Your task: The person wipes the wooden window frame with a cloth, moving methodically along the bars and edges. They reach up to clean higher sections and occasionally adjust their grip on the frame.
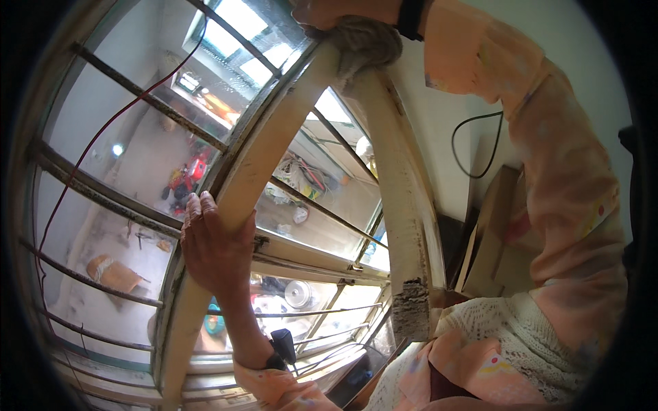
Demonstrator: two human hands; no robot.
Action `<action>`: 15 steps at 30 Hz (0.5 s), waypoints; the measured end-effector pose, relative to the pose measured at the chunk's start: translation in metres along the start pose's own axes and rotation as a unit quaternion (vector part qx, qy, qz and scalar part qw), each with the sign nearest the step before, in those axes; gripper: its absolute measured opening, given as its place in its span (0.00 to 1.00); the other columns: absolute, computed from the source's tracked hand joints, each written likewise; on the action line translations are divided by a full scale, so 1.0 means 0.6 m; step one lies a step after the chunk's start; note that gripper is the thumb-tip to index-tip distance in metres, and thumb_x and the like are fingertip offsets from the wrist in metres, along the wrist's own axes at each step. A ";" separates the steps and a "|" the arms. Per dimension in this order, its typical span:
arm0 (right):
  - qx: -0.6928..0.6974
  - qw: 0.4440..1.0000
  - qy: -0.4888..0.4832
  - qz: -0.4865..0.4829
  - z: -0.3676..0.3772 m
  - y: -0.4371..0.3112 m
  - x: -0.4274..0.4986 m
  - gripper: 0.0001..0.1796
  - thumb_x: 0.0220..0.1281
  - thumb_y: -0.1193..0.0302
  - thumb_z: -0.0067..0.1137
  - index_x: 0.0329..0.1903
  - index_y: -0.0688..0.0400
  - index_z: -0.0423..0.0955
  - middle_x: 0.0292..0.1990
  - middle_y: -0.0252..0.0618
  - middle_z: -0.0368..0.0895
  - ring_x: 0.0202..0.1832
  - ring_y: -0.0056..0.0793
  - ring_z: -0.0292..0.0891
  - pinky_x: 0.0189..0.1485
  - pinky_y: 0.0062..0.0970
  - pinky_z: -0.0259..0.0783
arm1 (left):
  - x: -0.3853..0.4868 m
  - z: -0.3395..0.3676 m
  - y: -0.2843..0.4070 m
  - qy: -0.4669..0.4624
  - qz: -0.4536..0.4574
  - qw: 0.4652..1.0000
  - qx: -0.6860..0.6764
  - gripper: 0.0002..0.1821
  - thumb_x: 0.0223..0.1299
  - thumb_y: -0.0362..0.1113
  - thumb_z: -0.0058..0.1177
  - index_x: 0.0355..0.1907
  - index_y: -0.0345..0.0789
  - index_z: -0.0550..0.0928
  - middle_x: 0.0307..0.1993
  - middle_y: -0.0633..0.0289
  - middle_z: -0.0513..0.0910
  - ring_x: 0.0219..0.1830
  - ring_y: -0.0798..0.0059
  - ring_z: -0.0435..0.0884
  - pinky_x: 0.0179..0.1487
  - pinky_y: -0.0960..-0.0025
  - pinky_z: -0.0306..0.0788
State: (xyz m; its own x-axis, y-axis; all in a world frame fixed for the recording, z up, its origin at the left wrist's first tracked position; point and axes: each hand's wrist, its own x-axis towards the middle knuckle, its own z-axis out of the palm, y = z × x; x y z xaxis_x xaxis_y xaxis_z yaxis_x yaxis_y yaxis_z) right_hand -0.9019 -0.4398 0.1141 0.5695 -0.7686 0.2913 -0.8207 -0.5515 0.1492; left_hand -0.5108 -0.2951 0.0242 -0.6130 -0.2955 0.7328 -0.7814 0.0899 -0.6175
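Note:
My left hand (218,246) grips a cream-painted wooden post of the window frame (257,164), its fingers wrapped around the near edge. At the top of the view, my right hand (324,14) presses a grey-brown cloth (367,46) onto the upper part of the frame, where two cream members meet; its fingers are partly hidden. The right-hand frame member (401,195) comes down towards my body, and its lower end (411,308) shows bare, rough, dirty material. Glass panes with dark metal bars (154,110) lie left of the post and between the two members.
A red wire (110,123) hangs across the left panes. A black cable loop (455,138) hangs on the pale wall at right, above cardboard (488,241). Through the glass show a red object (197,168), tangled cords (298,172) and a round metal lid (298,294).

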 end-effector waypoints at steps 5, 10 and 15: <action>-0.021 0.999 0.001 -0.040 -0.007 -0.047 0.014 0.16 0.57 0.73 0.56 0.50 0.51 0.78 0.46 0.35 0.80 0.49 0.33 0.75 0.49 0.35 0.72 | -0.002 0.001 0.001 0.001 -0.009 1.000 0.000 0.35 0.59 0.61 0.59 0.57 0.34 0.76 0.53 0.54 0.81 0.54 0.60 0.81 0.56 0.60 0.76; -0.017 0.998 0.043 -0.050 -0.016 -0.069 0.030 0.23 0.55 0.74 0.56 0.56 0.49 0.79 0.51 0.36 0.81 0.54 0.37 0.77 0.53 0.37 0.73 | -0.003 -0.003 0.001 -0.012 -0.026 1.000 -0.007 0.36 0.58 0.63 0.58 0.57 0.35 0.76 0.53 0.52 0.81 0.54 0.57 0.81 0.56 0.59 0.75; -0.111 0.973 0.182 0.083 -0.024 -0.034 0.036 0.22 0.58 0.72 0.57 0.57 0.47 0.80 0.50 0.37 0.81 0.56 0.37 0.77 0.55 0.38 0.73 | 0.001 -0.003 0.002 -0.002 -0.031 0.999 -0.018 0.36 0.58 0.64 0.57 0.55 0.34 0.77 0.54 0.49 0.80 0.53 0.53 0.81 0.56 0.56 0.75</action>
State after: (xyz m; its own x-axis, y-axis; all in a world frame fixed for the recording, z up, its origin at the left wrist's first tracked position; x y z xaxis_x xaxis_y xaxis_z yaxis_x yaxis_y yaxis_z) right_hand -0.8736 -0.4405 0.1311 0.4069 -0.6528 0.6390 -0.9130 -0.3141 0.2605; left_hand -0.5124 -0.2935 0.0242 -0.5623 -0.3050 0.7687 -0.8221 0.1059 -0.5594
